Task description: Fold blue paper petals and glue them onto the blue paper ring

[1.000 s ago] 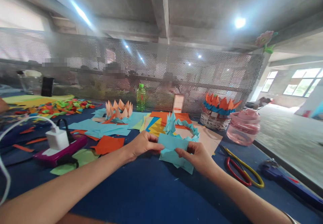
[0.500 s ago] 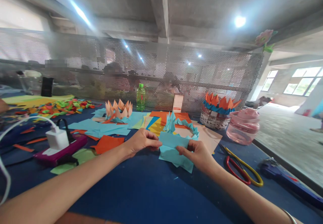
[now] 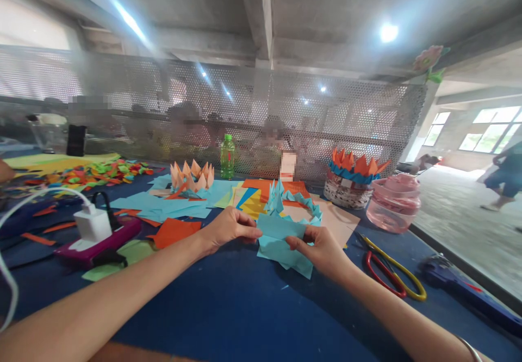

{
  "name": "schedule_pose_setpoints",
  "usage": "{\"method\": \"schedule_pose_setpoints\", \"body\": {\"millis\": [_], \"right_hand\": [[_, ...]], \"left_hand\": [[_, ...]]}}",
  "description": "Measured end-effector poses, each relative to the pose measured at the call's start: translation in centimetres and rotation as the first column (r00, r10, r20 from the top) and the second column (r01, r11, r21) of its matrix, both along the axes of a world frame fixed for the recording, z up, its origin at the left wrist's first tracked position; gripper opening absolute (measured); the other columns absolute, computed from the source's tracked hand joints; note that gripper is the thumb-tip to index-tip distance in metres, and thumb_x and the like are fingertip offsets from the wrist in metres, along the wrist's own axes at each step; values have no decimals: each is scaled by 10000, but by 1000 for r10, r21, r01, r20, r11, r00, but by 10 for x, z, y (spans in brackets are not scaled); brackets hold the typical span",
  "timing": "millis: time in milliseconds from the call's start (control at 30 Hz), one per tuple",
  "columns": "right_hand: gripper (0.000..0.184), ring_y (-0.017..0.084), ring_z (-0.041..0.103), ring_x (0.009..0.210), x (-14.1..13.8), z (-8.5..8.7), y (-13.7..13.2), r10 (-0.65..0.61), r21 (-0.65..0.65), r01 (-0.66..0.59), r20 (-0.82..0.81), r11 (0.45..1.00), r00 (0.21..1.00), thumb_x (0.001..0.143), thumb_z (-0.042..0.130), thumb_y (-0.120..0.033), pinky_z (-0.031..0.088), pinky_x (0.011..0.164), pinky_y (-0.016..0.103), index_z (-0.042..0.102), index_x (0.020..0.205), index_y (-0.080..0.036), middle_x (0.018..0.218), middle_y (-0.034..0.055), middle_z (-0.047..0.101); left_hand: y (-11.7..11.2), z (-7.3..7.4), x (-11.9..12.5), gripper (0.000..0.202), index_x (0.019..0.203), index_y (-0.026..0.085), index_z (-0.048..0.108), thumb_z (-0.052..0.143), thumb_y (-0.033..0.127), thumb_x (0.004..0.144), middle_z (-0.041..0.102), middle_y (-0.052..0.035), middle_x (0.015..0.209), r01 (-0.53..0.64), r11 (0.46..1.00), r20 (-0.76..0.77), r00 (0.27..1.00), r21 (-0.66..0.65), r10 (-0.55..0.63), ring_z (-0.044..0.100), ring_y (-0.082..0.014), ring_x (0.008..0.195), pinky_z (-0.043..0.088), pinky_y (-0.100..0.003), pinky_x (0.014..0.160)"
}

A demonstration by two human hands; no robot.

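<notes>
A light blue sheet of paper [image 3: 281, 226] is stretched between my hands, low over the table. My left hand [image 3: 232, 229] pinches its left edge between thumb and fingers. At the right edge, my right hand [image 3: 320, 245] is closed on the same sheet, thumb on top. More light blue paper [image 3: 285, 256] lies just below it. Directly behind stands a partly built ring of folded light blue paper [image 3: 310, 207], with pointed pieces [image 3: 276, 199] rising at its left. Loose orange paper [image 3: 177, 232] rests beside my left forearm.
Scissors [image 3: 395, 275] and a blue-handled tool [image 3: 460, 286] lie right of my right hand. A pink jar [image 3: 393, 204] and a basket with an orange-and-blue paper crown [image 3: 353, 172] stand behind. Left are a power strip [image 3: 100, 242], a peach paper crown [image 3: 191, 176] and a green bottle [image 3: 227, 158].
My hands and the light blue sheet have hardly moved. A person walking has come into view at the far right, beyond the table.
</notes>
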State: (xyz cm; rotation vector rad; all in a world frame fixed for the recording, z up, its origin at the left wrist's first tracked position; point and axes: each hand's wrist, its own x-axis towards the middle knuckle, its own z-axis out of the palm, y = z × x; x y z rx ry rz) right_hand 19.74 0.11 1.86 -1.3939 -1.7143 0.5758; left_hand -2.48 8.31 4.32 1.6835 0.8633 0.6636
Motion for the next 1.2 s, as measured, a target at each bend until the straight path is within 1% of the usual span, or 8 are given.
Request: {"method": "schedule_pose_setpoints", "body": {"millis": [367, 433, 567, 667, 800, 867, 1000, 1200], "right_hand": [[292, 160, 594, 626, 5, 3, 4, -4, 51, 0, 79, 999, 997, 817, 569, -393, 441, 606, 267, 578, 622, -175, 633, 35, 666], [286, 162, 589, 624, 5, 3, 3, -14, 61, 8, 96, 998, 995, 820, 568, -387, 439, 605, 271, 577, 624, -179, 632, 36, 664], [283, 165, 587, 649, -2, 5, -2, -6, 57, 0, 111, 998, 994, 824, 561, -384, 437, 633, 275, 591, 632, -178, 652, 37, 667], [290, 149, 552, 629, -10, 5, -8, 5, 52, -12, 126, 999, 992, 818, 567, -380, 414, 614, 260, 573, 611, -177, 617, 16, 629], [306, 128, 510, 600, -20, 6, -15, 6, 39, -11, 114, 999, 993, 814, 571, -375, 387, 580, 242, 550, 588, -170, 585, -7, 577], [274, 131, 516, 620, -22, 7, -17, 13, 29, -15, 87, 999, 996, 812, 573, -371, 398, 592, 241, 596, 638, -161, 616, -2, 594], [224, 134, 544, 657, -27, 8, -18, 105, -12, -106, -15, 994, 994, 811, 575, -352, 424, 617, 234, 683, 793, -157, 717, 10, 655], [287, 131, 531, 591, -28, 5, -19, 63, -15, -64, -14, 998, 998, 795, 581, -384, 406, 562, 229, 639, 635, -153, 602, 10, 621]], "left_hand": [[4, 5, -5, 212, 566, 139, 674, 782, 320, 587, 634, -7, 543, -34, 999, -29, 999, 5, 34, 563, -117, 545, 451, -241, 600], [3, 4, -5, 205, 616, 137, 686, 769, 324, 608, 649, -14, 589, 14, 1000, -29, 999, -1, -14, 572, -120, 577, 457, -238, 609], [-6, 3, -1, 277, 845, 155, 708, 766, 319, 630, 690, -26, 797, 191, 980, 15, 982, -53, -190, 590, -130, 694, 464, -230, 644], [-16, 0, 5, 260, 711, 135, 668, 795, 329, 594, 622, 12, 631, 146, 989, 36, 989, -28, -144, 523, -104, 582, 427, -214, 581], [-23, -3, 9, 251, 651, 132, 639, 796, 312, 575, 601, 12, 600, 111, 994, 87, 990, 18, -112, 510, -110, 568, 419, -223, 575], [-24, -3, 10, 237, 635, 135, 630, 782, 313, 595, 596, 10, 591, 119, 992, 97, 988, 34, -122, 514, -113, 570, 421, -225, 578], [-26, -6, 12, 240, 631, 137, 622, 773, 320, 591, 592, 3, 589, 116, 992, 93, 988, 46, -120, 514, -120, 570, 418, -232, 572], [-25, -12, 13, 234, 645, 138, 625, 755, 328, 604, 583, 3, 589, 122, 990, 66, 990, 70, -127, 493, -117, 558, 392, -228, 547]]}}
